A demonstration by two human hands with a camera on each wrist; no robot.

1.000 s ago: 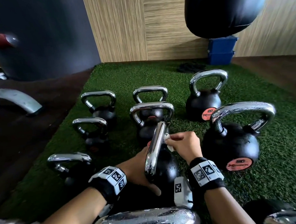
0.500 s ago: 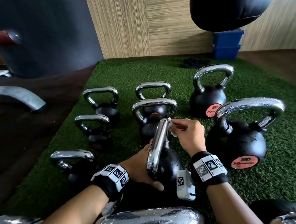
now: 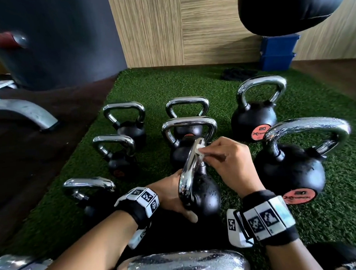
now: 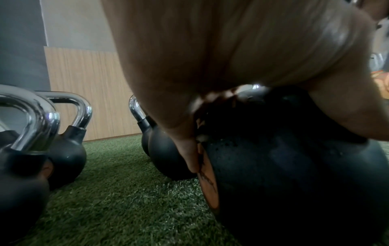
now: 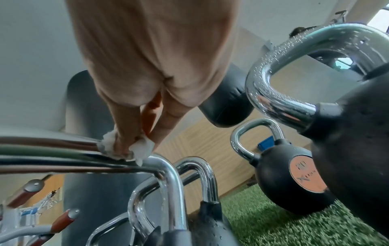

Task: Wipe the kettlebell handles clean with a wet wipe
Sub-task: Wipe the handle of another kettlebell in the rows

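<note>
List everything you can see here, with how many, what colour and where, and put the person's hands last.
kettlebell being wiped: one, black with chrome handle, centre of the turf, between the hands.
other kettlebells: at least eight, black with chrome handles, standing around it; some cut off at the bottom edge.
wet wipe: one, white, pressed on the far end of the handle.
turf mat: one, green, under the kettlebells.
punching bag: one, black, hanging top right.
blue boxes: two, stacked by the wooden wall.
bench leg: one, grey, far left.
left hand: holds the kettlebell's body, steadying it.
right hand: pinches the wipe against the handle.
</note>
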